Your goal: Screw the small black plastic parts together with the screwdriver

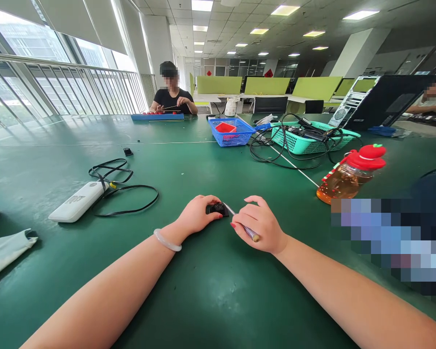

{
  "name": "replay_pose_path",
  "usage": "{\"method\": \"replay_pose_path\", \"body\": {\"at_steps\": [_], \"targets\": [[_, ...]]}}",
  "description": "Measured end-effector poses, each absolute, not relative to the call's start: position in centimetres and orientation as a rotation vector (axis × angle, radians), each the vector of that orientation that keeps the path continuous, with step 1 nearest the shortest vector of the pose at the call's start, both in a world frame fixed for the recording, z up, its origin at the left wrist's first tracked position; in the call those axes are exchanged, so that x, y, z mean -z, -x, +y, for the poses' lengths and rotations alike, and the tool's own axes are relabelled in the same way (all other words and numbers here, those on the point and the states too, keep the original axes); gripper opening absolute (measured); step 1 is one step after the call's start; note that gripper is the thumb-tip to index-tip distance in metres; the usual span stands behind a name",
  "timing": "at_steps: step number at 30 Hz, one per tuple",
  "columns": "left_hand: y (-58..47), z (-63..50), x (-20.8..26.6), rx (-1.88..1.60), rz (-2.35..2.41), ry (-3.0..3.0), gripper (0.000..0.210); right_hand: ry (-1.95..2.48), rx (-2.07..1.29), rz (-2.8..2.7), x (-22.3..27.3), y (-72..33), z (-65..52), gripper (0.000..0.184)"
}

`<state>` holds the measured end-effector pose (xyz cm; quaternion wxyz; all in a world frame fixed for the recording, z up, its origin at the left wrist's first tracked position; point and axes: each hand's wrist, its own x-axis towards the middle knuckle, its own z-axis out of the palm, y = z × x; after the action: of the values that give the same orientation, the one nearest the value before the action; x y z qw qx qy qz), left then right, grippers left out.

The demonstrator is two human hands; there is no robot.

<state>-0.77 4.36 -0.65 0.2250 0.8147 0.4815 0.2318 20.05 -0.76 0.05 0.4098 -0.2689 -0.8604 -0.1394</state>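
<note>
Near the middle of the green table, my left hand curls its fingers around a small black block-shaped part. Part of that piece is covered by the fingers. My right hand grips a slim screwdriver, with its brownish handle end toward me. The thin silver shaft points up and left, its tip at the black part's right side; whether it touches is hard to tell. A pale bracelet circles my left wrist.
A white power bank with a black cable lies left. Farther back are a blue basket, a green basket of cables, and a computer case. A red-capped bottle tilts at right. A person sits across the table.
</note>
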Motion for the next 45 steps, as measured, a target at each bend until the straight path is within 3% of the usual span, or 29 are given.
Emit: {"method": "replay_pose_path", "body": {"at_steps": [6,20,27,32,39,45], "targets": [[0.8,4.4,0.7,-0.628,1.333,-2.267,0.032,0.484,0.410,-2.256,-0.3,-19.7,-1.6,0.018],[0.7,4.4,0.7,-0.682,1.309,-2.168,0.045,0.739,0.469,-2.203,0.1,-20.0,-0.9,0.017],[0.7,4.3,0.6,-0.624,1.281,-2.270,0.035,0.871,0.335,-2.039,0.2,-20.3,-0.1,0.020],[0.9,4.1,0.4,-0.599,1.278,-2.338,0.038,0.961,0.055,-1.855,0.4,-20.4,-0.4,0.027],[0.9,4.1,0.4,-0.589,1.300,-2.326,0.038,1.233,-0.694,-1.618,1.1,-20.5,0.8,0.047],[0.9,4.4,0.5,-0.549,1.314,-2.326,0.041,1.242,-0.853,-1.518,1.6,-20.8,1.3,0.050]]}}
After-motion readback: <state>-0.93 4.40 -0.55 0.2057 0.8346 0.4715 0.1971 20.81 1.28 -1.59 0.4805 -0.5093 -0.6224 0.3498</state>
